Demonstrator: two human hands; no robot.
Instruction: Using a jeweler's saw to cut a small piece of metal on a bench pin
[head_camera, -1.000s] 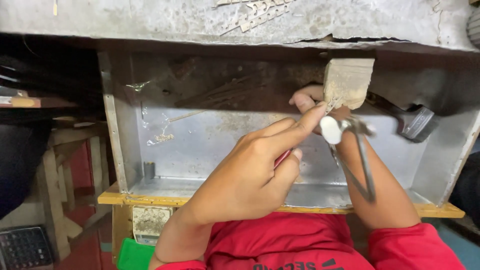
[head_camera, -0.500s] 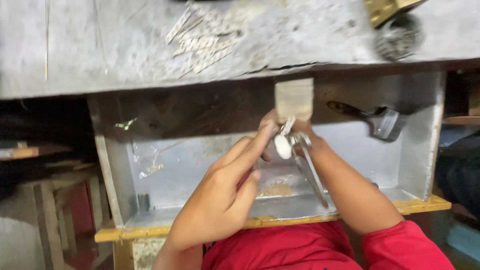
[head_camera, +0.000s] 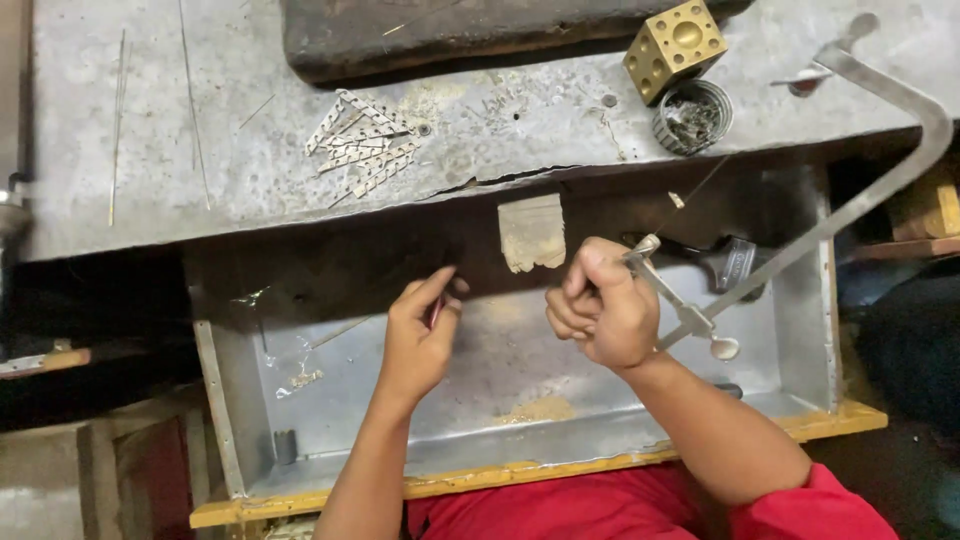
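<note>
While the right hand (head_camera: 603, 312) grips a metal saw frame (head_camera: 850, 205) over the tray's (head_camera: 520, 420) right side, the left hand (head_camera: 420, 340) pinches a small red-handled tool (head_camera: 436, 312) below the bench edge.

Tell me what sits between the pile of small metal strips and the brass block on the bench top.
Head view: between the metal strips and the brass block the grey bench top is mostly bare, with only scratches, small holes and dust.

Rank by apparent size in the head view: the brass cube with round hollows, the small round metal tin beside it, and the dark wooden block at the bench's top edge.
1. Dark wooden block, clearly largest.
2. and 3. Brass cube and round metal tin look alike; not ranked.
</note>
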